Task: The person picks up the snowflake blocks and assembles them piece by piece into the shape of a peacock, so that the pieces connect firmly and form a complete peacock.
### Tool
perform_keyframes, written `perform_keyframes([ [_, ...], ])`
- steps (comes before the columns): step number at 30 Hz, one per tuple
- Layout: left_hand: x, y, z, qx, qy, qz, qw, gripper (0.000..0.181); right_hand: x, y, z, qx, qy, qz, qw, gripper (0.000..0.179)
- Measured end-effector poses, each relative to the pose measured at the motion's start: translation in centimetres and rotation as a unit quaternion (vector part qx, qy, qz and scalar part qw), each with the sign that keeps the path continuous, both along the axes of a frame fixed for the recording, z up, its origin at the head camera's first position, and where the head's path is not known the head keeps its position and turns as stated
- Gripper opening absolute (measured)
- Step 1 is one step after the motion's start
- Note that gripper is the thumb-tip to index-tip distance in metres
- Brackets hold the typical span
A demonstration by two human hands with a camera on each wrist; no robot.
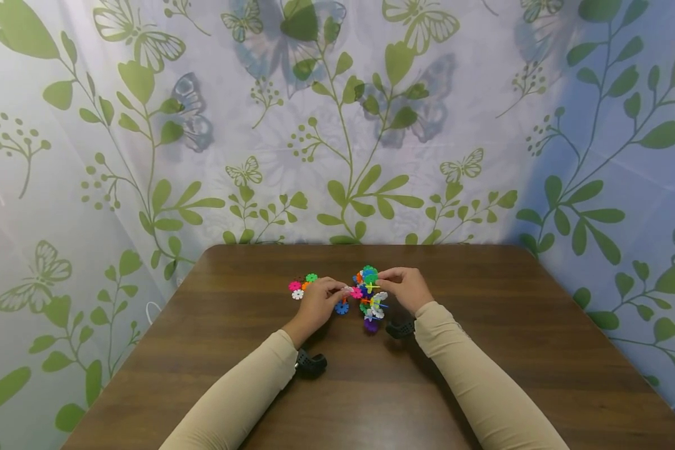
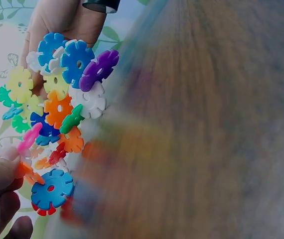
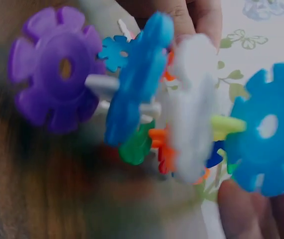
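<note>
Both hands hold a cluster of interlocked, notched plastic flower discs (image 1: 375, 301) above the table. My left hand (image 1: 317, 304) pinches its left end, and in the left wrist view the thumb and finger meet at an orange disc (image 2: 30, 173) beside a pink disc (image 2: 30, 137). A blue disc (image 2: 52, 189) hangs just below these fingertips. My right hand (image 1: 408, 290) grips the cluster's upper right side near a green disc (image 1: 370, 277). In the right wrist view, a purple disc (image 3: 57, 69) juts out at one end; the exact grip is partly hidden.
Loose discs, among them a pink one (image 1: 295, 285) and a white one (image 1: 297, 294), lie left of my left hand on the brown wooden table (image 1: 360, 387). A leaf-patterned curtain (image 1: 349, 125) hangs behind the table. Black wrist devices (image 1: 312, 365) sit under the forearms.
</note>
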State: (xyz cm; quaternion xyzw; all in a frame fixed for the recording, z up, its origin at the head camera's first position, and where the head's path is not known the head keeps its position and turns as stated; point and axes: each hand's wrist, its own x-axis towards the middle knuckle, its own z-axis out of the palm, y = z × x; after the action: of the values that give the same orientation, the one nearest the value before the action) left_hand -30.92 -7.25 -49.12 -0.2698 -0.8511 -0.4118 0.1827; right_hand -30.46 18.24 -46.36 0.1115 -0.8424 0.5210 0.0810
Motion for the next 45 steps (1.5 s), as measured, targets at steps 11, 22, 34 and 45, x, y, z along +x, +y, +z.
perform_keyframes([
  [11, 0.1, 0.0, 0.0, 0.011, -0.029, -0.004, 0.9995, 0.013, -0.1, 0.1, -0.5, -0.004, 0.001, 0.064, 0.9980, 0.025],
  [22, 0.0, -0.1, -0.1, 0.015, -0.041, -0.018, 0.9989, 0.015, -0.2, 0.1, -1.0, 0.002, 0.025, 0.072, 0.9971, 0.023],
  [34, 0.4, -0.5, -0.3, 0.035, -0.015, -0.022, 0.9990, 0.013, 0.5, -1.2, -1.5, -0.006, 0.088, 0.059, 0.9944, 0.023],
  [45, 0.2, -0.6, -0.5, 0.051, -0.021, -0.029, 0.9980, 0.012, 0.4, -1.5, -2.4, -0.051, 0.104, 0.058, 0.9916, 0.025],
])
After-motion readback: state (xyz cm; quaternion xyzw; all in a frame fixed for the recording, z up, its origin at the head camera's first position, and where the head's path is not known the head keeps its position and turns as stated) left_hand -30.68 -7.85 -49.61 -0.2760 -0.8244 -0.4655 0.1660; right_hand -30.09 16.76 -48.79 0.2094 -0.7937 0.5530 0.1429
